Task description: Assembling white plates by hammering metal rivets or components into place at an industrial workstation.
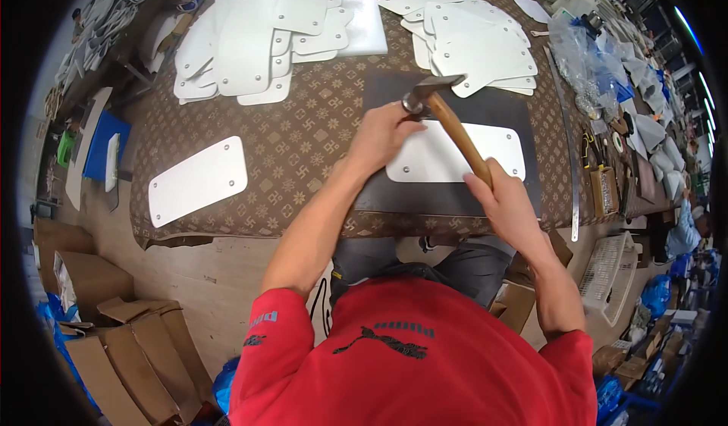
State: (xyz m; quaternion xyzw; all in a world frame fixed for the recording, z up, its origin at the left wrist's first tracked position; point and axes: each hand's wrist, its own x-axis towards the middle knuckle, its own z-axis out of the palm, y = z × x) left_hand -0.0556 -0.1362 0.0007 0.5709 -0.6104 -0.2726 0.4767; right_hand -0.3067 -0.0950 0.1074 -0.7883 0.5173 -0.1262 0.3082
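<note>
My left hand [379, 138] is closed around a short metal punch [412, 106], held at the upper left corner of a white rounded panel [444, 157]. In my right hand [502, 198] is the wooden handle of a hammer [457, 134]. The hammer's metal head is over the punch's top; whether they touch I cannot tell. Metal studs show at the panel's visible corners, while my left hand hides its upper left one. Beneath the panel lies a dark flat mat [379, 197]. Another white panel with studded corners [199, 182] rests on the patterned cloth to the left.
Two heaps of white studded panels, a left one [246, 43] and a right one [485, 47], lie at the table's far side. A long metal ruler [574, 206] runs along the right edge. Cardboard boxes [144, 350] stand low left, a white plastic crate [609, 274] low right.
</note>
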